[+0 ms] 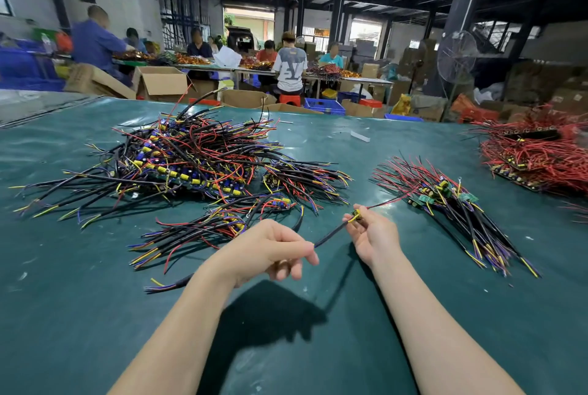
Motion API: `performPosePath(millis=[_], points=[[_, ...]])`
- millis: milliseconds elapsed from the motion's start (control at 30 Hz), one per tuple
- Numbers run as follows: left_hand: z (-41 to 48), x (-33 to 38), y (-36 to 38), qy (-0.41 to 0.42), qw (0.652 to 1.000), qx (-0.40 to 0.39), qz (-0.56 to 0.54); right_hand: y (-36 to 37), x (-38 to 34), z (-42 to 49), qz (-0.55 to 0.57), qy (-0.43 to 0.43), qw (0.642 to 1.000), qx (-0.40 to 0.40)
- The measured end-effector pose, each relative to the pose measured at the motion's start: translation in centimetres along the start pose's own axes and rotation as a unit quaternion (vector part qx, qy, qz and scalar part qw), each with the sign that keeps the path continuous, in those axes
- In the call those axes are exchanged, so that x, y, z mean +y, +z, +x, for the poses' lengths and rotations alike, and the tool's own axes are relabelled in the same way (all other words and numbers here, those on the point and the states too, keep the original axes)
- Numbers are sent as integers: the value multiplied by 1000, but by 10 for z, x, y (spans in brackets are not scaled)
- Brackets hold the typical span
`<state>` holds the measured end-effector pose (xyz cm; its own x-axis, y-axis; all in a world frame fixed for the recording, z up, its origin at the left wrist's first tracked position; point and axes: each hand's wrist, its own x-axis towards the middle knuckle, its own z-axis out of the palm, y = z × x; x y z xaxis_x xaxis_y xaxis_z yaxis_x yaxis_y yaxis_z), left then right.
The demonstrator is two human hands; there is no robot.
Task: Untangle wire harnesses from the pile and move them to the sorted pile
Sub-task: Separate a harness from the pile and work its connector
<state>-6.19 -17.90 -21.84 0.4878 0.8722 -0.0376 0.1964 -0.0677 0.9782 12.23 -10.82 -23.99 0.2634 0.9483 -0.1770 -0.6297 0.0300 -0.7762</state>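
**One harness held between both hands above the green surface**

The left hand [273, 248] pinches the black-sheathed end of a single wire harness [331, 234] between thumb and forefinger, its other fingers curled under. The right hand [372, 235] grips the same harness by its small yellow component. From there the thin red leads run on towards the sorted pile [445, 200], which lies just beyond that hand with its wires fanned in one direction.

The harness hangs clear of the surface [95, 299]. The tangled pile [191, 159] sits well to the left and further back, and a smaller loose bundle [197, 229] lies just beside the left hand. A stray harness [168, 284] lies by the left forearm.

At the far right edge a heap of red wires [537, 159] rests on dark boards. A white strip [360, 136] lies near the back.

Beyond the surface stand cardboard boxes [162, 79], a blue crate [324, 106] and a pedestal fan [457, 55]. Seated people work at long tables. One white shirt carries large dark characters, too blurred to read.
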Motion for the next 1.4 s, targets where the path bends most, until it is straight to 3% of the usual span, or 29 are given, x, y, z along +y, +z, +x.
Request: performPosePath(millis=[133,300,367,433,500,567,600,667,767,867,967,1000,1067,1133,1400], points=[[-6,0,-12,-26,999,-16,-43,3,0,-4,10,20,1000,-2],[-17,-2,-40,-125,972,83,182,6,5,-11,-26,2,999,-26],[-19,-1,-45,-156,927,161,299,12,12,-15,-27,-7,999,-29],[-19,3,-41,-160,841,313,411,19,18,-21,-22,-13,999,-29],[-15,10,-32,-110,748,446,479,27,25,-30,-29,-13,999,-36],[-9,16,-19,2,700,503,506,36,32,-41,-43,-12,997,-62],[-5,17,-11,66,693,504,511,40,35,-46,-46,-10,996,-79],[4,17,8,100,710,434,546,47,40,-56,-46,7,993,-107],[13,0,23,-2,790,323,521,50,43,-66,-48,51,990,-125],[13,-6,13,3,831,305,464,48,43,-67,-86,55,986,-134],[11,-3,3,-10,940,256,224,48,41,-67,-154,6,980,-127],[10,-2,2,-17,960,251,124,48,40,-66,-170,-6,977,-129],[8,-3,1,-30,971,237,-29,46,38,-65,-187,-18,972,-144],[7,-5,0,-47,969,219,-102,44,36,-62,-181,-21,971,-151],[9,-6,2,-79,969,188,-138,36,25,-50,-99,17,987,-122]])
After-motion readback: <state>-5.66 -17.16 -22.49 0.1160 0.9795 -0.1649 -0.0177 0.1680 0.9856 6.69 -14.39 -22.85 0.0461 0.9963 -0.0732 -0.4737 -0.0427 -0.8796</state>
